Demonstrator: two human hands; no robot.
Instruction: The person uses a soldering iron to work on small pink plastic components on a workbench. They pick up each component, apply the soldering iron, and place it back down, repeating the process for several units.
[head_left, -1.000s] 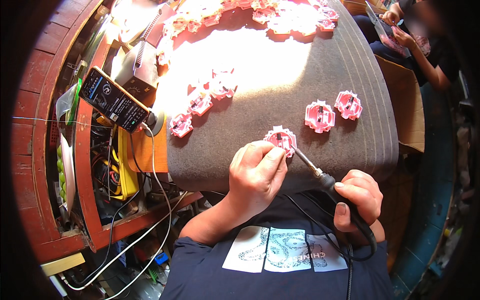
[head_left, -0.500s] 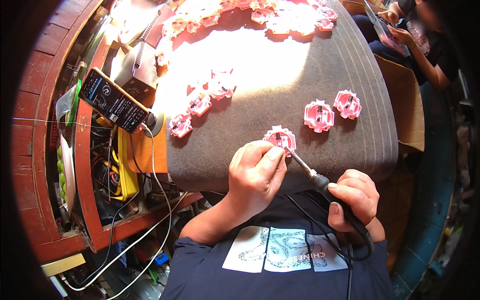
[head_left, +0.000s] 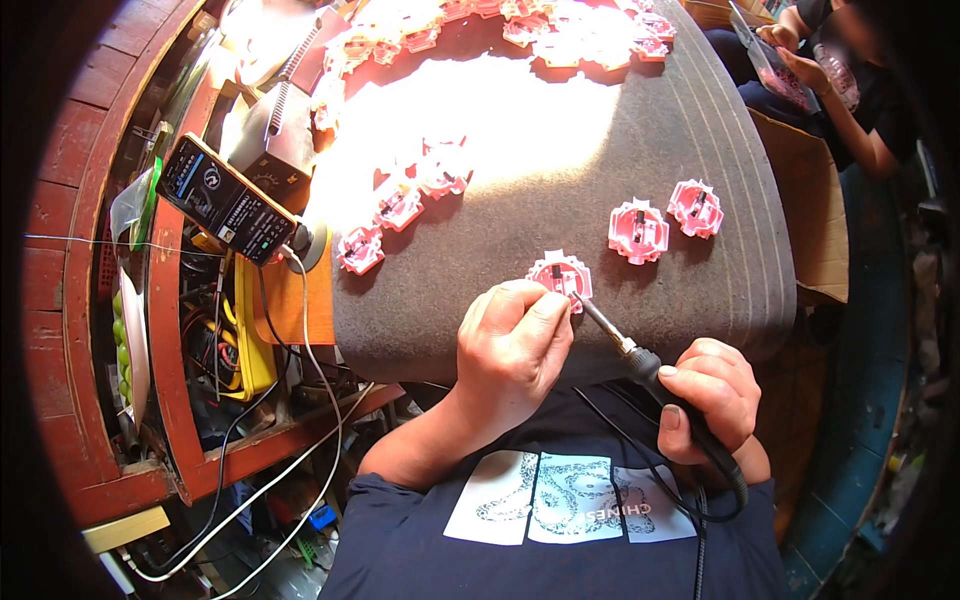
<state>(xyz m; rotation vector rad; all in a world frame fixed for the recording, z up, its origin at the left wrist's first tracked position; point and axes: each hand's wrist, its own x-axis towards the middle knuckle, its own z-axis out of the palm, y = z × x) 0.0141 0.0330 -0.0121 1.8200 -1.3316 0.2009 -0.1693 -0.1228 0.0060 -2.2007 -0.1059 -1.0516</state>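
Observation:
My right hand (head_left: 708, 400) is wrapped round the black handle of a soldering iron (head_left: 640, 362). The iron's metal tip slants up and left to a pink plastic part (head_left: 560, 272) near the table's front edge. My left hand (head_left: 515, 335) is closed in a pinch at that part's lower side and covers some of it; whatever lies between the fingertips is hidden. The part is roundish with a notched rim and has a small black piece inside. Two similar pink parts, one nearer (head_left: 638, 231) and one farther (head_left: 696, 209), lie to the right.
Several more pink parts (head_left: 400, 208) lie at the left and along the far side of the dark table (head_left: 520, 215), partly washed out by sunlight. A phone (head_left: 228, 198) with a white cable stands at left, by a yellow case (head_left: 258, 330). At far right a person (head_left: 850, 100) sits holding a tray.
The soldering iron's tip has shifted very slightly at the pink part. My left hand keeps its pinch in the same place.

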